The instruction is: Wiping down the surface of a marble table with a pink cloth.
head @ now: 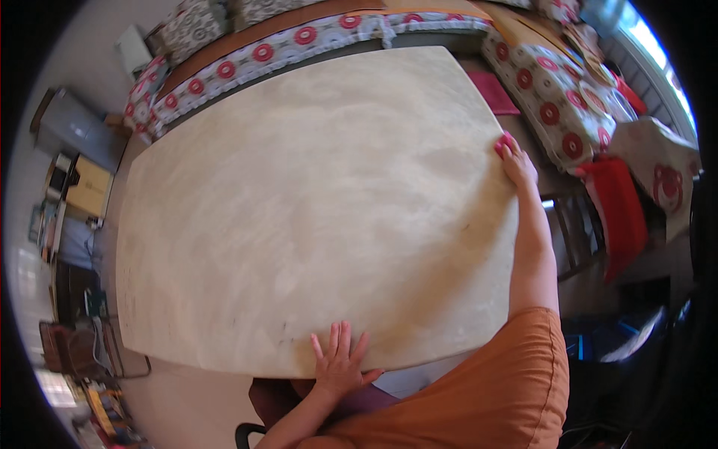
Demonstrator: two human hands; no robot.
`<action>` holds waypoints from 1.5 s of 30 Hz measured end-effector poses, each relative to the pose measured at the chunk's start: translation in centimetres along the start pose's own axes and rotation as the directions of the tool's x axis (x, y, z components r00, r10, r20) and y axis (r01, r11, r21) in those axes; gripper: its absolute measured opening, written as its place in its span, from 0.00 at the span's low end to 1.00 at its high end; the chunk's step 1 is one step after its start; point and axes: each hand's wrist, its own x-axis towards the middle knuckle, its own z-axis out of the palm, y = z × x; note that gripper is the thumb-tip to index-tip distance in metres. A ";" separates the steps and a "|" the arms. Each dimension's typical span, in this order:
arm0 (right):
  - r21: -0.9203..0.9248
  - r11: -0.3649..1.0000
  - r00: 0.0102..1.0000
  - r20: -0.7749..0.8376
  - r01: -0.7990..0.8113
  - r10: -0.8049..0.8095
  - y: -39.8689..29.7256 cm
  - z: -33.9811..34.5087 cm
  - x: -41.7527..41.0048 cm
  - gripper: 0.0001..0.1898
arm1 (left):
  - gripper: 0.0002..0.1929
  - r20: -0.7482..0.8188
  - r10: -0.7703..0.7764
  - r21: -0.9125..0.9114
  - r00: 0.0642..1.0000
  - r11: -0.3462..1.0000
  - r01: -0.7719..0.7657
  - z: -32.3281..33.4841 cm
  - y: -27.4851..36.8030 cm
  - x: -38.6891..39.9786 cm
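Note:
A large cream-coloured table top (314, 191) fills the middle of the view, with pale smears and a few small dark marks on it. At its right edge, towards the far corner, my right hand (517, 159) holds a pink cloth (503, 145) against the surface, arm stretched out. My left hand (340, 362) rests palm down on the near edge with its fingers spread and nothing held. Small dark specks lie just left of it.
A bench with a patterned cover (263, 53) runs behind the table; another covered seat (549, 95) stands at the right. A red cushion (617, 216) is near the right side. A grey refrigerator (78, 129) and a brown chair (76, 351) stand at the left.

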 end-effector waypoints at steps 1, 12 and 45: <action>0.036 0.999 1.000 0.026 0.006 -0.007 -0.2 0.5 -0.3 0.30 | 0.43 -0.001 -0.002 -0.004 1.000 1.000 0.002 -0.2 -0.1 -0.4; 0.084 0.928 0.926 -0.143 0.362 -0.348 11.7 -1.0 -17.1 0.23 | 0.44 0.116 -0.040 -0.232 0.992 0.971 0.066 -1.0 0.0 -0.9; -0.042 0.201 0.204 0.327 0.979 -0.923 -29.2 -1.5 -52.2 0.47 | 0.40 0.399 -0.807 -0.406 0.436 0.271 0.873 -3.1 -13.3 -39.8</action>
